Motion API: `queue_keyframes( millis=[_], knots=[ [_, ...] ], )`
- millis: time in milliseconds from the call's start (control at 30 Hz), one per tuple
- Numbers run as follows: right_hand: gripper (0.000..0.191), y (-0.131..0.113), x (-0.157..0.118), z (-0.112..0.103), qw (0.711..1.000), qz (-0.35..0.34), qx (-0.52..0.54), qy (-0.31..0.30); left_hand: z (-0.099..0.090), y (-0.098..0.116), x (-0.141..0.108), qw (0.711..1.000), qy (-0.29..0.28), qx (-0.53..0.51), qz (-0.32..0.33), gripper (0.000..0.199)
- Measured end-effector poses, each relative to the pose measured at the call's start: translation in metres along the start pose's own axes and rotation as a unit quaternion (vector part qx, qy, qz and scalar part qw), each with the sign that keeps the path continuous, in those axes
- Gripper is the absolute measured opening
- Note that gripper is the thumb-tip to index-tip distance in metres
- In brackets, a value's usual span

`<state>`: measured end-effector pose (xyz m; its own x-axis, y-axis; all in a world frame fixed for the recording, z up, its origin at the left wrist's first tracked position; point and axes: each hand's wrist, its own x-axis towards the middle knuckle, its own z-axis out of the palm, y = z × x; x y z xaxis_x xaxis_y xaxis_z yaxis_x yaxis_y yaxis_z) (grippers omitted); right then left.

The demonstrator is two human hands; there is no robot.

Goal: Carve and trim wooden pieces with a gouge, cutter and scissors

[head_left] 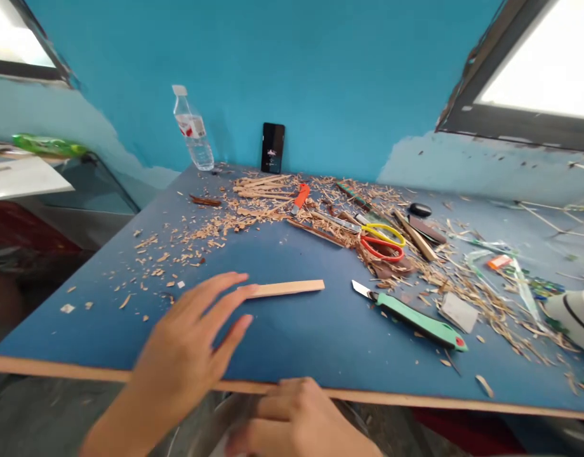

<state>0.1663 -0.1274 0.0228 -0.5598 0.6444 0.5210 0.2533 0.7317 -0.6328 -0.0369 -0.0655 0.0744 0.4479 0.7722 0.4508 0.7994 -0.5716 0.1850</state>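
Observation:
A pale, flat wooden strip (289, 289) lies on the blue tabletop. My left hand (197, 330) is open, its fingers stretched toward the strip's left end; the fingertips overlap that end, and I cannot tell if they touch it. Low at the table's front edge, my right hand (301, 416) has its fingers curled in. Its thumb side is blurred and the inside of the grip is hidden. Right of the strip rests a green utility knife (418, 320) with its blade out, apart from both hands.
Wood shavings (201, 235) cover much of the table. Behind are thin wooden sticks (263, 187), an orange-handled tool (300, 198), scissors (380, 241), a water bottle (193, 133) and a phone (273, 148) against the wall. A grey-white square piece (458, 311) lies beside the knife.

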Motion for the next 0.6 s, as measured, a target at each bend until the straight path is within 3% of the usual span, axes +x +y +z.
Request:
queue_keyframes(
  millis=[100,200,333,500,600],
  knots=[
    [0.048,0.007,-0.019,-0.037,0.995,0.042,0.040,0.079,0.046,0.004,0.031,0.996,-0.075,0.038,0.034,0.040],
    [0.033,0.018,-0.024,-0.066,0.985,0.114,-0.068,0.109,0.069,0.001,0.042,0.992,-0.111,0.045,0.042,0.038],
    [0.016,0.036,-0.020,-0.084,0.964,0.157,-0.183,0.111,0.072,-0.001,0.034,0.989,-0.120,0.049,0.065,0.044],
    [0.048,0.061,-0.003,-0.083,0.928,0.160,-0.336,0.015,0.074,0.013,0.021,0.981,-0.137,0.087,0.110,0.072],
    [0.048,0.075,0.001,-0.081,0.926,0.152,-0.346,-0.018,0.074,0.004,0.012,0.974,-0.160,0.093,0.128,0.076]
  ],
)
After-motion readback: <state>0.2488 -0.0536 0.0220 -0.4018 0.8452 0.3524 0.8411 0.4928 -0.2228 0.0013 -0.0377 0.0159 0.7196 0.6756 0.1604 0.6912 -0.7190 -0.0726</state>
